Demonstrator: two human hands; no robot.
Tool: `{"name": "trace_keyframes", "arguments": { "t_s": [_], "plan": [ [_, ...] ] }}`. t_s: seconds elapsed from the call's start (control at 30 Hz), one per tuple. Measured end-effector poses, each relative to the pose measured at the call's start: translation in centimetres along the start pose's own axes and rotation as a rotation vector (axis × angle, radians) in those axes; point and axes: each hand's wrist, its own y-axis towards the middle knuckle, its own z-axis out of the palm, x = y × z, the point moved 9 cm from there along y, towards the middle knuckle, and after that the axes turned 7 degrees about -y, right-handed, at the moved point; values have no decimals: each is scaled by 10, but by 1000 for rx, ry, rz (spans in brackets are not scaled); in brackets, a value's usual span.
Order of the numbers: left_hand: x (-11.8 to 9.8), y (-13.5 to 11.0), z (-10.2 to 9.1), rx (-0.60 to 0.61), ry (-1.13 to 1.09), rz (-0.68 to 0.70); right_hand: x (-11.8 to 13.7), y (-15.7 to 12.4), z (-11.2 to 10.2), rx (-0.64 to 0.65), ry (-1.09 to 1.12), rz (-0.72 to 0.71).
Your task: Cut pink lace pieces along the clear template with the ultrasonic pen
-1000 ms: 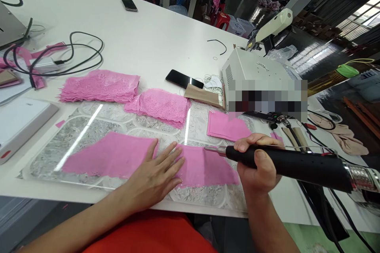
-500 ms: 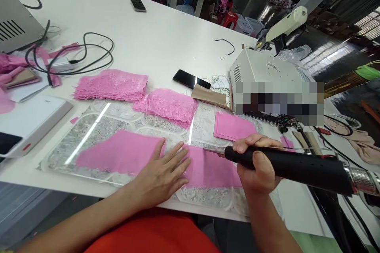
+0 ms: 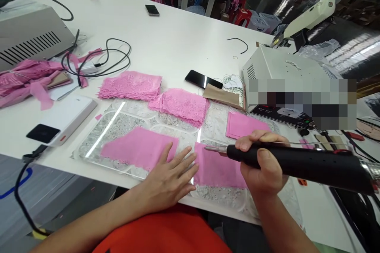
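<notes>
My left hand [image 3: 170, 176] lies flat with its fingers spread. It covers the right end of one pink fabric piece [image 3: 135, 146], and its fingertips reach the left edge of another pink piece [image 3: 219, 170]. In my right hand [image 3: 264, 164] is a black handheld cutting tool [image 3: 305, 166], gripped round its thick barrel. The tool's narrow metal tip points left, over the upper left part of the right-hand piece; whether it touches the cloth I cannot tell. Both pieces lie on a clear patterned mat [image 3: 216, 201].
Lacy pink stacks [image 3: 130, 85] and a small plain pink stack [image 3: 246, 124] lie behind. A black phone [image 3: 203, 79], grey machine box [image 3: 273, 67], white power bank [image 3: 71, 118] and looped black cable [image 3: 118, 45] surround the mat. Another grey box [image 3: 32, 35] stands left.
The camera view has swung left, so the scene sits further right. Relative to the right-hand fabric piece, the tool's tip has moved towards its left edge. My left hand stays flat.
</notes>
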Motion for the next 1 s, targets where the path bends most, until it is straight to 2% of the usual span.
{"name": "trace_keyframes", "arguments": {
  "t_s": [0.23, 1.0],
  "plan": [
    [-2, 0, 0, -17, -63, 10, -6, -3, 18, 56, 50, 13],
    [-6, -5, -7, -57, -146, 77, -6, -10, 27, 153, 82, 37]
  ]
}}
